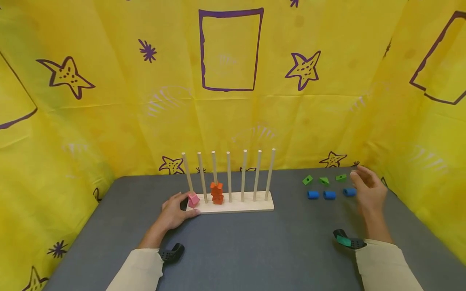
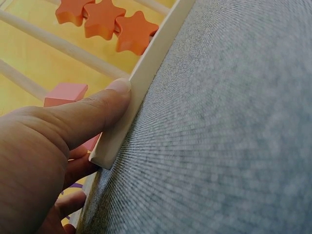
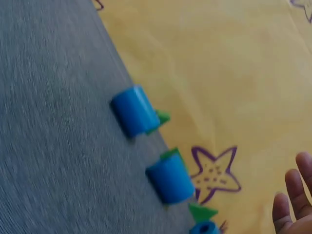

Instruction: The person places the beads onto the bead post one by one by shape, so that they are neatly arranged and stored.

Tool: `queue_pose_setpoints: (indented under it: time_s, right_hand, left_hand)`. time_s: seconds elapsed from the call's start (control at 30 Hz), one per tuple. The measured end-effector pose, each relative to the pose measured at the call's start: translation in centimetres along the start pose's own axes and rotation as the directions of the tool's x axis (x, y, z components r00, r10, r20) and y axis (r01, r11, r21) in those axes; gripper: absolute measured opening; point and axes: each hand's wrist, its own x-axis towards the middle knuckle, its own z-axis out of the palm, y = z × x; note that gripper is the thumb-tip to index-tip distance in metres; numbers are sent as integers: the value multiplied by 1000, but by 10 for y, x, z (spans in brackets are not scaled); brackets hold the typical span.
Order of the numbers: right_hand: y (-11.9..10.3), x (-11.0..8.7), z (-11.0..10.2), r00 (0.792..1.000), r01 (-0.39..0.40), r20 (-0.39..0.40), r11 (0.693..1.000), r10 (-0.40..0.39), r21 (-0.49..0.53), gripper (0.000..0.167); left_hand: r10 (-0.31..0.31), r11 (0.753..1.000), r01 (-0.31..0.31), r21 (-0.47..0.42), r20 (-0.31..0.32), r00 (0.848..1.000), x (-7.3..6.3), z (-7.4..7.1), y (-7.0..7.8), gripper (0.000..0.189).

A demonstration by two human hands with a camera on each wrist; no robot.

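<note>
My left hand (image 1: 173, 211) grips the left end of a wooden peg base (image 1: 244, 207), its thumb along the front edge in the left wrist view. Beside those fingers, pink blocks (image 1: 193, 199) sit on the leftmost peg. Orange star blocks (image 1: 217, 193) are stacked on the third peg. Over at the right, my right hand (image 1: 371, 192) is raised with fingers loosely bent and nothing visible in them. Nearest to it lies a blue cylinder (image 1: 350, 192), in a row with another blue cylinder (image 3: 135, 111) and a third one. Green triangular blocks (image 1: 324, 181) lie behind that row.
Several bare wooden pegs (image 1: 243, 176) stand upright on the base. A grey table (image 1: 233, 250) carries everything, and a yellow patterned cloth (image 1: 233, 117) hangs at its back and sides.
</note>
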Motion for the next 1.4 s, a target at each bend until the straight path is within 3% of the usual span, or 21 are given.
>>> queue_pose_setpoints:
  time_s: [0.37, 0.47, 0.6, 0.73, 0.97, 1.23, 1.4]
  right_hand:
    - [23, 17, -29, 978, -189, -82, 982, 190, 21, 42]
    - [31, 18, -32, 968, -245, -72, 968, 242, -49, 54]
    - [40, 20, -34, 958, -284, -51, 927, 280, -244, 68]
    - [46, 23, -34, 964, -248, -13, 872, 267, -422, 73]
    - [52, 25, -33, 973, -102, 108, 797, 205, -595, 72]
    - [54, 22, -31, 976, 43, 171, 650, 135, -759, 62]
    - [56, 20, -30, 978, 62, 173, 638, 112, -768, 59]
  left_hand:
    - [-6, 1000, 6, 4, 7, 1000, 0, 0, 0, 81]
    - [7, 1000, -7, 14, 6, 1000, -1, 0, -1, 81]
    - [16, 1000, -17, 19, 7, 1000, -2, 1, 0, 80]
    - [0, 1000, 0, 8, 4, 1000, -3, 1, 1, 82]
    - [-18, 1000, 18, 11, -4, 1000, -2, -1, 1, 84]
    - [-26, 1000, 26, 10, 4, 1000, -1, 0, 0, 84]
    - [-35, 999, 35, 11, 4, 999, -2, 0, 0, 85]
